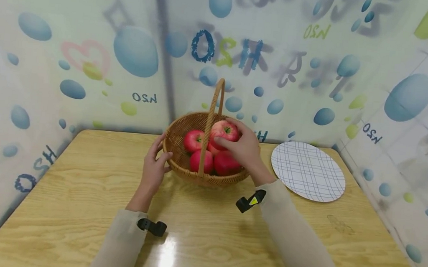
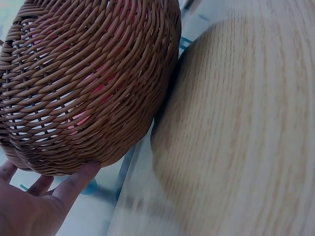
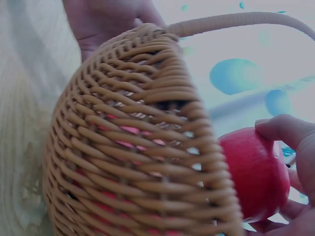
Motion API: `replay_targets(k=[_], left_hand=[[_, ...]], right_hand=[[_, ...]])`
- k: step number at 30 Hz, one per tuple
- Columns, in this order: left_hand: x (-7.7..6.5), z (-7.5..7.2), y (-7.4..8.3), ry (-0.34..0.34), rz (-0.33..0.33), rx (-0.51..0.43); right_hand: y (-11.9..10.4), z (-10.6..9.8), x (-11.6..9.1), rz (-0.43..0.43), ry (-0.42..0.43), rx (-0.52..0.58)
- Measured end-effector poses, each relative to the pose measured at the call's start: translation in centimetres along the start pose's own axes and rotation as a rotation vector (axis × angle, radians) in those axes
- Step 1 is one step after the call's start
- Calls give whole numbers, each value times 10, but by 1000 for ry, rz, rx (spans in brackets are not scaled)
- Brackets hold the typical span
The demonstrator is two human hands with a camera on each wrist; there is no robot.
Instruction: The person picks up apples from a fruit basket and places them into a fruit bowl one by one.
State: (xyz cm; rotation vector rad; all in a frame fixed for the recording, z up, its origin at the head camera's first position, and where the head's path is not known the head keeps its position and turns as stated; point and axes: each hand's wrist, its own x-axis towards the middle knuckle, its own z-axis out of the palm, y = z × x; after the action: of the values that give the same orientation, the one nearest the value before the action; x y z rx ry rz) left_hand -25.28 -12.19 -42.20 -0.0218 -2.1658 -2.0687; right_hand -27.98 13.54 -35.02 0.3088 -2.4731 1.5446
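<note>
A wicker basket point(image 1: 181, 170) with a tall arched handle point(image 1: 211, 116) stands at the back middle of the table. My left hand point(image 1: 153, 175) holds its left side; in the left wrist view the spread fingers point(image 2: 74, 184) touch the woven wall. Above the other fruit, my right hand point(image 1: 244, 150) grips a red apple point(image 1: 224, 131), its thumb and fingers on opposite sides. The same apple point(image 3: 253, 177) shows beyond the rim in the right wrist view. Several red apples lie in the basket, among them one at the left point(image 1: 193, 141) and one in front point(image 1: 201, 162).
A round white plate point(image 1: 309, 172) with a crossed-line pattern lies to the basket's right. The wooden table point(image 1: 205, 250) meets a wall point(image 1: 126, 101) printed with blue drops behind the basket. More of that patterned wall stands at both sides.
</note>
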Motion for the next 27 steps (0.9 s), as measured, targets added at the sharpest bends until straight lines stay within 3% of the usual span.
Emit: replay_targets(k=[11, 17, 27], left_hand=[[2, -1, -3, -1, 2, -28], [2, -1, -4, 8, -3, -34], [3, -1, -4, -11, 3, -29]], right_hand=[[6, -38, -20, 26, 90, 139], [19, -58, -33, 75, 124, 126], [23, -90, -41, 94, 273, 145]])
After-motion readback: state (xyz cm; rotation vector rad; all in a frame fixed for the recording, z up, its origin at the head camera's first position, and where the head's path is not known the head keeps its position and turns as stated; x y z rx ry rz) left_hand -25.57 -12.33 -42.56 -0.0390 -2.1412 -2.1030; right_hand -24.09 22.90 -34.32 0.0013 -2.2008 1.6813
